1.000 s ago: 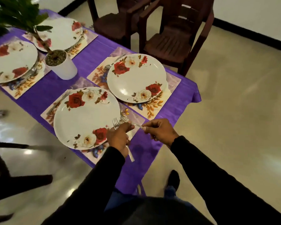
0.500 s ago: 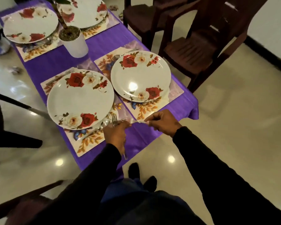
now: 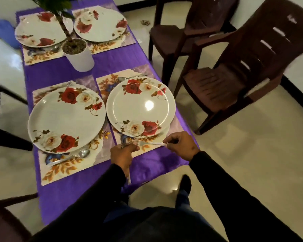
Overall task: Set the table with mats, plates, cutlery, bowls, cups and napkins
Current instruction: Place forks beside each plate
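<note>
Laying cutlery is the step we are judging to be in hand: mats and plates are already sitting at all four places, while we are seeing no bowls, cups or napkins yet. The right hand is pinching the handle of a fork between curled fingers, holding it level over the mat at the near right corner of the tabletop, tines pointing left, just below the near right plate. The left hand is gripping a bundle of remaining cutlery, fingers wrapped round the handles; we cannot tell the count. Next, we are expecting the fork to need lowering onto bare mat beside the plate rim, apart from the bundle. We are finding no brands, labels or readable writing.
</note>
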Tool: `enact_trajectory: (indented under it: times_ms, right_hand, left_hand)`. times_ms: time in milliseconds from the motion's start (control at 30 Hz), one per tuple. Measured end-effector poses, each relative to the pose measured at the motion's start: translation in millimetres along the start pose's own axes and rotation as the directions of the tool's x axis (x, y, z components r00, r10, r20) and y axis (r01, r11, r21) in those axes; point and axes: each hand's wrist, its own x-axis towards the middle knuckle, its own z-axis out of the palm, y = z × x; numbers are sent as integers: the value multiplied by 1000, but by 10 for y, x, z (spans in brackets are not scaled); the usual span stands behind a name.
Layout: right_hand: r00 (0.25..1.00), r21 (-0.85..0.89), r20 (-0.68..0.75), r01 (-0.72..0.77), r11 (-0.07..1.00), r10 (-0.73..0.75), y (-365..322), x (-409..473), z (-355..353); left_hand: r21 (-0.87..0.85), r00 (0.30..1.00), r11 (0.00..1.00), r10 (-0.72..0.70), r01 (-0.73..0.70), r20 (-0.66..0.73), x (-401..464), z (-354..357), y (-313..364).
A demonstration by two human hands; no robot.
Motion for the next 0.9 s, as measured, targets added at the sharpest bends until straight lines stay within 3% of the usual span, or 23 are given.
enact_trajectory:
  times_ms: [200,400,633,800,900]
  right_hand:
    - [980,-134,160,136,982,-114,197,514,-405]
    - [907,-244,366,310,919,-208,184,843,-409]
    - [809,-385,494,532,754,-318,298,1028,-395]
    - [782,-369,497,584,723,-377,394,1034,-396]
    - [773,-347,508,586,732,-379,421,1099,-428]
  left_hand:
    - [-61,974,994,-98,87,-202,-37,403,-289]
    - [-206,925,975,-157,88,-346,-39,585,-387]
    - [-73,918,994,-99,76,-384,99,660,-331]
    - [11,882,994,-89,106,-464,176,670,-416]
    - [-21,873,991,-127,134,-472,199,655,-439]
